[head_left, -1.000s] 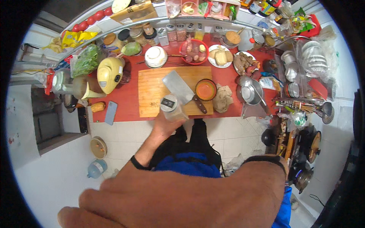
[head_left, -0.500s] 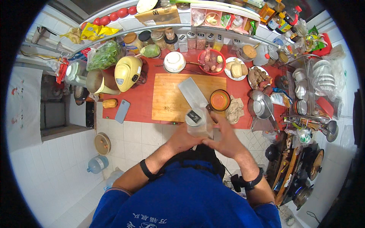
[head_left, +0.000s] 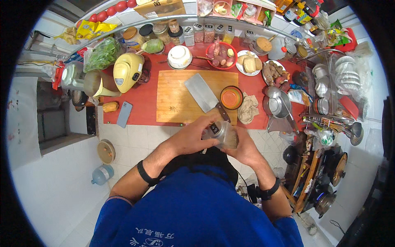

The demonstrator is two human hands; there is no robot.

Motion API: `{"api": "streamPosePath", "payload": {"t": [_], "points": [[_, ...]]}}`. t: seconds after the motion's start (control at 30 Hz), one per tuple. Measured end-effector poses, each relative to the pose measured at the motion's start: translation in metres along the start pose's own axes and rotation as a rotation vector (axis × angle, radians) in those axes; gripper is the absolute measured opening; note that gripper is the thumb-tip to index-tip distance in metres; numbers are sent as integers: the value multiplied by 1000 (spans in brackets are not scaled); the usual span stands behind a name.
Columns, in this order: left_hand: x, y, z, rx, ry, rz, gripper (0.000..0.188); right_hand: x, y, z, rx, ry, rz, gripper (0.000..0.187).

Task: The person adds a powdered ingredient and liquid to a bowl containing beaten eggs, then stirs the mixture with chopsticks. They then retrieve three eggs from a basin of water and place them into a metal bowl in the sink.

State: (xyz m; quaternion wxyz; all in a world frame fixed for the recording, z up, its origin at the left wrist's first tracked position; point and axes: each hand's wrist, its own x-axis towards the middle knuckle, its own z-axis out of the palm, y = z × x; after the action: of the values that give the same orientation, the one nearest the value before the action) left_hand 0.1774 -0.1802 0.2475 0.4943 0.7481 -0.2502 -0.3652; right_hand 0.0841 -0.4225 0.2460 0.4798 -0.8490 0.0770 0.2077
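The cutting board's (head_left: 177,96) left half lies bare; a cleaver (head_left: 202,94) and orange bowl (head_left: 231,97) crowd its right.

A jar (head_left: 224,133) is held between left hand (head_left: 191,138) and right hand (head_left: 243,149), before the cutting board (head_left: 181,99) — cleaver (head_left: 203,95) on it, bowl (head_left: 231,97) at its right.

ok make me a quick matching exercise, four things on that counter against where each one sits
Things:
1. cleaver
2. orange bowl
3. phone
4. clear jar

Places:
A. between both hands, in front of the counter edge
B. flat on the red counter, left of the cutting board
C. lying across the cutting board
D. at the board's right edge, beside a crumpled cloth

Pairs: 1-C, 2-D, 3-B, 4-A
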Motion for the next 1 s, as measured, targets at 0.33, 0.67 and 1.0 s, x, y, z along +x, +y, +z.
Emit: {"api": "streamPosePath", "payload": {"t": [0.33, 0.67, 1.0], "points": [[19, -27, 11, 123, 144, -19, 49, 8, 18, 6, -264, 18, -13, 81], [13, -74, -5, 110, 306, -183, 46, 51, 80, -23, -646, 352, 69, 74], [-34, -109, -1, 29, 287, -360, 44, 88, 117, -13, -819, 337, 216, 80]]}}
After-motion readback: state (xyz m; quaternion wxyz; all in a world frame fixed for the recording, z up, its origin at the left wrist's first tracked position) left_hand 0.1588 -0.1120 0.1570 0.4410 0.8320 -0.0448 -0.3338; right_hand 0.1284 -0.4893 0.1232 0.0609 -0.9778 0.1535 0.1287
